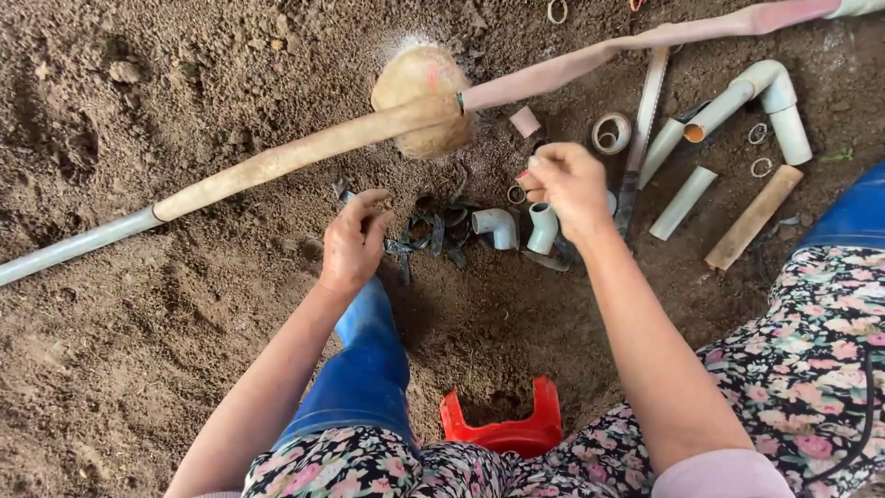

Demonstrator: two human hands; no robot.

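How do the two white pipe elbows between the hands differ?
The left elbow lies flat, its bend in plain view, in the open between the hands. The right elbow stands more on end, looks longer and narrower, and sits just under the right hand. Both are white plastic, resting on soil.

Outdoor plot of bare, loose soil (138,350), likely a garden or field under irrigation work. A long hose (277,159) crosses the upper frame; cut pipe pieces (682,203) and elbow fittings (498,226) lie upper right.
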